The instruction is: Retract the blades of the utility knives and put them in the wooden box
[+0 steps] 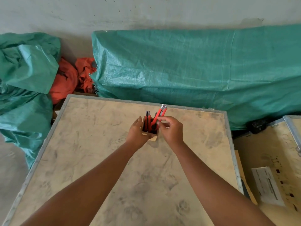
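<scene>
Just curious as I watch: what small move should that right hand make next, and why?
Probably let go. The right hand pinches a red knife whose lower end already sits inside the wooden box, which the left hand steadies.

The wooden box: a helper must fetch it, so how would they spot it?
Find the dusty plywood crate top fronting the green tarp. Toward its far edge, the left hand steadies the wooden box: small, upright, open-topped, with red utility knives sticking out.
</scene>
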Available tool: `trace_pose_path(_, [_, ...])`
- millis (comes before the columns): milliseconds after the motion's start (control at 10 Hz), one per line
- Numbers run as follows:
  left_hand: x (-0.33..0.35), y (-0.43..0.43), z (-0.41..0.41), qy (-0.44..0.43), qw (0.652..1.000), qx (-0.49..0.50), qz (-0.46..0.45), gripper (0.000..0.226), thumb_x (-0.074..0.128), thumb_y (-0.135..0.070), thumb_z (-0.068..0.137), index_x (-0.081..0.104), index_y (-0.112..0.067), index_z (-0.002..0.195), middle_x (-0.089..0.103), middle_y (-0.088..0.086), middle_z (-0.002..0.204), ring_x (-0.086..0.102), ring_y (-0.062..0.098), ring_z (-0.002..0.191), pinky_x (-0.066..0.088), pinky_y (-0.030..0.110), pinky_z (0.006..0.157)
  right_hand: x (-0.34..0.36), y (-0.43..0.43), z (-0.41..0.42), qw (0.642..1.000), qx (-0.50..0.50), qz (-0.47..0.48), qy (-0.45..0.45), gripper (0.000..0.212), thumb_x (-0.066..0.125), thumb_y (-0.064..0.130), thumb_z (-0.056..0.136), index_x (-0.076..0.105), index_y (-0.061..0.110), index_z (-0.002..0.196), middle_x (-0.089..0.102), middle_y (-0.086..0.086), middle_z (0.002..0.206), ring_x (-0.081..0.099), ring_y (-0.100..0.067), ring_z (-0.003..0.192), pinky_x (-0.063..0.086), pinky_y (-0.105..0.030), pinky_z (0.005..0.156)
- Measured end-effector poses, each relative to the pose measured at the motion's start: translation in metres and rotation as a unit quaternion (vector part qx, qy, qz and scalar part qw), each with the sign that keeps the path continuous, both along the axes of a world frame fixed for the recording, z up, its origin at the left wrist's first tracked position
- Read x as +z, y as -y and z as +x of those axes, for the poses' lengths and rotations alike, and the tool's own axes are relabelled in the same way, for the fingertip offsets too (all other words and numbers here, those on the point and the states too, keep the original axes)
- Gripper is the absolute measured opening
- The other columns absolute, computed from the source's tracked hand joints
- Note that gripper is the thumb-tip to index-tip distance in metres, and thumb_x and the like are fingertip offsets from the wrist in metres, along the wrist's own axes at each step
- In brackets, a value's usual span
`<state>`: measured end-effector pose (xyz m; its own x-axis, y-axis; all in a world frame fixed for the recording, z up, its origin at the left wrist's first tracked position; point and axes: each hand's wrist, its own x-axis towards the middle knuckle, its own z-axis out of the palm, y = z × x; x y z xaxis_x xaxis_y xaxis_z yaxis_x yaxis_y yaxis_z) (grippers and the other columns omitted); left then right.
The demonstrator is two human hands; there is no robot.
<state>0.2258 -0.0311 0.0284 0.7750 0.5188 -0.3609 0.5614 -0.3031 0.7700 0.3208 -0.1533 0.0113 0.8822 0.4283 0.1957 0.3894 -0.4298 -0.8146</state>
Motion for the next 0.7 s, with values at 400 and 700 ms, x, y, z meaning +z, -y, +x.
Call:
trace_pose_path(400, [-0.018,-0.003,0.002,0.023,0.999,0.000,-0.043,0.059,0.084,-0.015,0.075,0.055,-0.025,0.125,0.069,-0.011,0.103,0.066,0.010,0.095,0.044,0.009,0.071,-0.029,-0.001,-0.017,1.000,0.014,-0.026,0.003,0.035,0.077,-0.003,0.082,0.077,0.010,0.115,0.074,-0.013,0.111,0.070,-0.024,0.104,0.062,-0.038,0.087])
trace_pose_path(700, [0.023,0.011,-0.012,0.067,0.997,0.013,-0.026,0.061,0.077,-0.007,0.083,0.050,-0.007,0.137,0.065,-0.001,0.121,0.056,0.011,0.107,0.041,0.008,0.074,0.006,0.011,-0.023,1.000,-0.002,0.017,0.010,0.030,0.083,0.005,0.079,0.079,0.009,0.109,0.077,-0.008,0.107,0.072,-0.021,0.098,0.061,-0.039,0.088])
